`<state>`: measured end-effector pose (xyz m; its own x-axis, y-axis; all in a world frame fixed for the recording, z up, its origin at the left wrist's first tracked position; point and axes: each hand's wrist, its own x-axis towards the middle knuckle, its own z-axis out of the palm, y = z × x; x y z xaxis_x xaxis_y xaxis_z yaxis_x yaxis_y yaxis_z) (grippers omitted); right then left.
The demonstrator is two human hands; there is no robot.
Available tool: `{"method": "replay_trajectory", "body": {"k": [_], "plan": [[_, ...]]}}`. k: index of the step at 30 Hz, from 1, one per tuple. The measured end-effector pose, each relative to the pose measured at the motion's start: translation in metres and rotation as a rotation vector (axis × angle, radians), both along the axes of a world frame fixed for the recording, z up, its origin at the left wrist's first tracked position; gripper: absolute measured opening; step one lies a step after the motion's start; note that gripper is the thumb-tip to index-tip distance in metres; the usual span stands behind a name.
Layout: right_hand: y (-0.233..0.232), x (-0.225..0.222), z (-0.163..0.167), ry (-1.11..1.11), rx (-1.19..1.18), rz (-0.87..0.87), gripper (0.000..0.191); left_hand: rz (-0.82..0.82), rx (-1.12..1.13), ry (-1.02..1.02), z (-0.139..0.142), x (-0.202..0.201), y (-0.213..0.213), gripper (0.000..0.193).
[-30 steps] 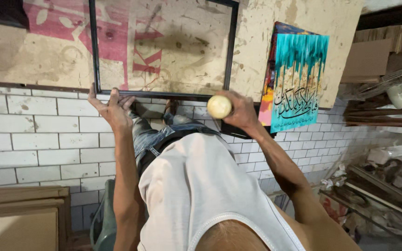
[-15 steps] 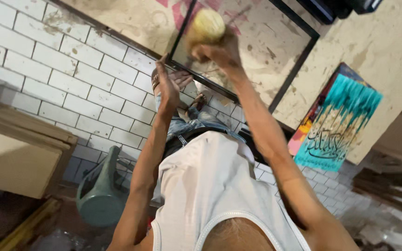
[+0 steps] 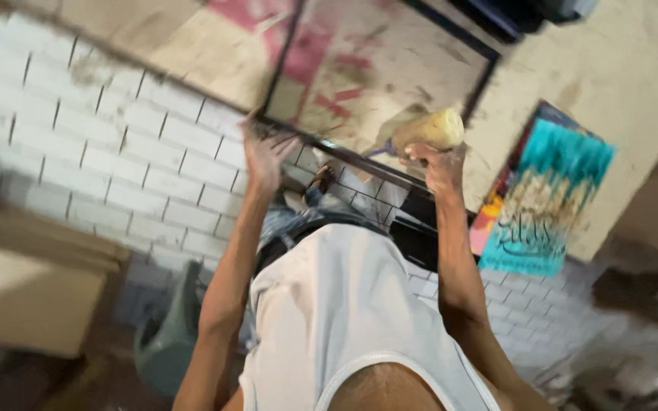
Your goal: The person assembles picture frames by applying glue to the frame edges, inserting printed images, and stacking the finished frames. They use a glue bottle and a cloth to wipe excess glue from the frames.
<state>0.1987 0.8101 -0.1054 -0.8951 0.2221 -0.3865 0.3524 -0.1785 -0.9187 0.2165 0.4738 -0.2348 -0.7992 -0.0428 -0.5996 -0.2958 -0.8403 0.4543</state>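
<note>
The left hand [image 3: 264, 156] grips the lower edge of a black frame [image 3: 359, 164] near its bottom left corner, fingers curled over the bar. The frame stands tilted on the white tiled floor [image 3: 100, 129], with a stained sheet of cardboard [image 3: 375, 68] showing through it. The right hand [image 3: 439, 164] is clenched around the handle of a yellowish, rounded tool [image 3: 432, 129], possibly a mallet or a sponge pad; the blur makes it hard to say which. The tool's head sits just above the frame's lower bar, near its right end. To the right, a turquoise painting [image 3: 546, 198] leans against a pale wall [image 3: 618, 68]. A green bucket [image 3: 165, 346] stands low on the left beside a cardboard box [image 3: 24, 289].
</note>
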Motion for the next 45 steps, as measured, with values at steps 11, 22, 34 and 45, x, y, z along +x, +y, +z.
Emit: {"method": "replay_trajectory", "body": {"k": [11, 22, 34, 45], "plan": [[0.147, -0.047, -0.028, -0.014, -1.214, -0.634, 0.066, -0.175, -0.572, 0.018, 0.069, 0.000, -0.026, 0.034], [0.159, 0.018, -0.026, 0.133, -0.988, -0.744, 0.085, -0.501, -0.541, 0.392, 0.110, -0.036, 0.100, 0.016], [0.255, 0.322, -0.059, -0.236, -0.028, -1.264, 0.021, -0.885, -0.448, 0.350, 0.104, 0.009, 0.201, 0.019], [0.270, 0.301, -0.039, 0.327, -0.447, -1.370, 0.028, -0.857, -0.489, 0.410, 0.120, -0.012, 0.212, 0.017]]}}
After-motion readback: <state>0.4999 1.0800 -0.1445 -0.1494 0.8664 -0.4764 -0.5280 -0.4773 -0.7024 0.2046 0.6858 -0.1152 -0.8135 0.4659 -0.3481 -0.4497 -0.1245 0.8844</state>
